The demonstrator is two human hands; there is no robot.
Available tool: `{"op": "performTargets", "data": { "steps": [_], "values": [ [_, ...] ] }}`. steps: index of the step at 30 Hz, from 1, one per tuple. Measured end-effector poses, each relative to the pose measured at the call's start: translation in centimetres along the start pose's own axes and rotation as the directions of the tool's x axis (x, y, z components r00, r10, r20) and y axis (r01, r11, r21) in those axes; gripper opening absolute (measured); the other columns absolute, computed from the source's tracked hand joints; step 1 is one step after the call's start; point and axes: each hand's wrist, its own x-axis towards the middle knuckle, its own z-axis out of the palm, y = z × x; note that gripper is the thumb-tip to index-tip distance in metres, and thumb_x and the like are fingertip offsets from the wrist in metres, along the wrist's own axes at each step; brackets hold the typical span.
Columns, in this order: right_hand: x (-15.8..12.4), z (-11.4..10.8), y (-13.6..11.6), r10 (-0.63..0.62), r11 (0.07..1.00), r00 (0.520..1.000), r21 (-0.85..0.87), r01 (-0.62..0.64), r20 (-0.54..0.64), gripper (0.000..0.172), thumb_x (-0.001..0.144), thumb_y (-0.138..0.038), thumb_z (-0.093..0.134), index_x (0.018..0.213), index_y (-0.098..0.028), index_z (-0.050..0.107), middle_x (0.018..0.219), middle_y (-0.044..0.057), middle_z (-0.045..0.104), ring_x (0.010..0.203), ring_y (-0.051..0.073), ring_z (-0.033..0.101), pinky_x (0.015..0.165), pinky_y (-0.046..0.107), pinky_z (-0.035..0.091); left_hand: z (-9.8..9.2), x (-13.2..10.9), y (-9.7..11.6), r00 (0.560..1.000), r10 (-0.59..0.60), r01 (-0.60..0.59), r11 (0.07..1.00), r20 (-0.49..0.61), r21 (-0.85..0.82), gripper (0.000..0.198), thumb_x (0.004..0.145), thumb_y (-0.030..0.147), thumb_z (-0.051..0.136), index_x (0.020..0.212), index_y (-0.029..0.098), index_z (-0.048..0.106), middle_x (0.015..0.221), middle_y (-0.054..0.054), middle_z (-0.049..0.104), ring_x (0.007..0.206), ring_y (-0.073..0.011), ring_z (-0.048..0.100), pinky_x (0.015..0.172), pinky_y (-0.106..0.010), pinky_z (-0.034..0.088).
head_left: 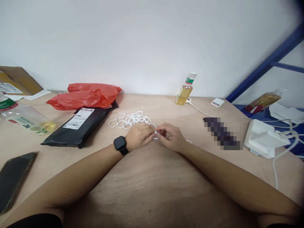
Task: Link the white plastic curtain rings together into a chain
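My left hand (139,136), with a black watch at its wrist, pinches the left side of a small white ring (155,137). Meeting it fingertip to fingertip, my right hand (173,137) grips the ring from the other side. The fingers cover much of this ring, so its fastening cannot be made out. Just beyond my left hand lies a loose pile of white rings (134,119), overlapping one another on the wooden table (147,177). Part of another white thing shows behind my right wrist.
Left of the pile lie a black parcel (78,128) and a red plastic bag (87,96). Bottles stand or lie at left (30,122) and back right (184,93). A phone (14,180) rests front left. White chargers (260,137) and cables occupy the right.
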Motion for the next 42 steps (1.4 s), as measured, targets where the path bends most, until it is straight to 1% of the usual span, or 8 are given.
{"op": "performTargets", "data": {
  "steps": [12, 17, 24, 27, 30, 36, 38, 42],
  "values": [
    [0.1, 0.7, -0.8, 0.169, 0.985, 0.985, -0.04, -0.17, -0.014, 0.01, 0.068, -0.012, 0.056, 0.073, -0.02, 0.058, 0.065, -0.002, 0.06, 0.057, 0.012, 0.054, 0.057, 0.026, 0.044, 0.4, 0.1, 0.1, 0.997, 0.074, -0.075, 0.996, 0.029, 0.055, 0.033, 0.102, 0.035, 0.042, 0.089, 0.016, 0.066, 0.08, -0.006, 0.066, 0.075, -0.0172, 0.057, 0.07, -0.031, 0.041],
    [0.8, 0.7, -1.3, 0.095, 0.991, 0.995, -0.091, -0.098, -0.031, 0.012, 0.068, -0.009, 0.049, 0.069, -0.021, 0.053, 0.064, -0.002, 0.055, 0.058, 0.012, 0.05, 0.057, 0.026, 0.041, 0.3, 0.2, 0.2, 0.997, 0.07, -0.071, 0.996, 0.016, 0.061, 0.033, 0.102, 0.033, 0.04, 0.091, 0.016, 0.066, 0.084, -0.007, 0.067, 0.079, -0.0179, 0.057, 0.071, -0.032, 0.041],
    [2.6, -4.6, -1.1, 0.107, 0.973, 0.989, -0.217, -0.083, 0.098, 0.044, 0.074, -0.013, 0.057, 0.118, -0.023, 0.061, 0.113, 0.008, 0.061, 0.077, 0.016, 0.058, 0.071, 0.031, 0.049, -0.1, -0.4, -1.2, 0.96, -0.232, 0.242, 0.969, -0.156, 0.05, 0.025, 0.099, 0.035, 0.048, 0.1, 0.02, 0.069, 0.095, -0.008, 0.067, 0.091, -0.0209, 0.056, 0.081, -0.038, 0.041],
    [2.2, -8.7, -0.9, 0.298, 0.924, 0.897, -0.335, -0.185, 0.327, 0.032, 0.073, -0.015, 0.058, 0.102, -0.022, 0.069, 0.09, 0.004, 0.066, 0.065, 0.015, 0.057, 0.061, 0.029, 0.046, 0.1, -0.6, -2.1, 0.904, -0.378, 0.4, 0.912, -0.199, 0.087, 0.022, 0.096, 0.034, 0.054, 0.099, 0.023, 0.072, 0.099, -0.009, 0.065, 0.094, -0.0239, 0.053, 0.084, -0.042, 0.04],
    [0.4, -11.4, -0.8, 0.405, 0.891, 0.814, -0.379, -0.25, 0.416, 0.03, 0.072, -0.018, 0.061, 0.099, -0.025, 0.073, 0.078, 0.003, 0.066, 0.059, 0.016, 0.057, 0.054, 0.028, 0.043, 0.5, -0.7, -2.7, 0.882, -0.431, 0.454, 0.885, -0.191, 0.1, 0.02, 0.092, 0.035, 0.059, 0.1, 0.024, 0.074, 0.103, -0.01, 0.063, 0.097, -0.0268, 0.051, 0.085, -0.045, 0.039],
    [-3.2, -10.9, -0.6, 0.446, 0.893, 0.717, -0.322, -0.314, 0.537, 0.012, 0.079, -0.027, 0.062, 0.081, -0.024, 0.073, 0.08, 0.003, 0.069, 0.07, 0.019, 0.061, 0.064, 0.031, 0.046, 0.6, -0.4, -2.3, 0.893, -0.408, 0.427, 0.902, -0.19, 0.067, 0.022, 0.09, 0.035, 0.061, 0.103, 0.023, 0.074, 0.106, -0.01, 0.064, 0.1, -0.0265, 0.052, 0.087, -0.045, 0.039],
    [-3.1, -9.6, -0.6, 0.466, 0.879, 0.73, -0.357, -0.317, 0.5, 0.015, 0.083, -0.028, 0.058, 0.077, -0.022, 0.07, 0.076, 0.002, 0.068, 0.069, 0.018, 0.06, 0.064, 0.03, 0.045, 0.3, -0.4, -2.1, 0.911, -0.369, 0.383, 0.923, -0.187, 0.043, 0.022, 0.092, 0.036, 0.058, 0.1, 0.022, 0.074, 0.104, -0.009, 0.065, 0.097, -0.0246, 0.054, 0.087, -0.043, 0.039],
    [-1.3, -5.9, -0.8, 0.396, 0.875, 0.901, -0.37, -0.312, 0.178, 0.014, 0.085, -0.029, 0.056, 0.08, -0.02, 0.066, 0.073, 0.001, 0.065, 0.065, 0.015, 0.056, 0.062, 0.027, 0.041, -0.2, -0.3, -1.4, 0.968, -0.218, 0.22, 0.976, -0.125, -0.002, 0.03, 0.097, 0.041, 0.05, 0.101, 0.02, 0.071, 0.097, -0.009, 0.069, 0.093, -0.0215, 0.057, 0.084, -0.039, 0.041]
  ]
}}
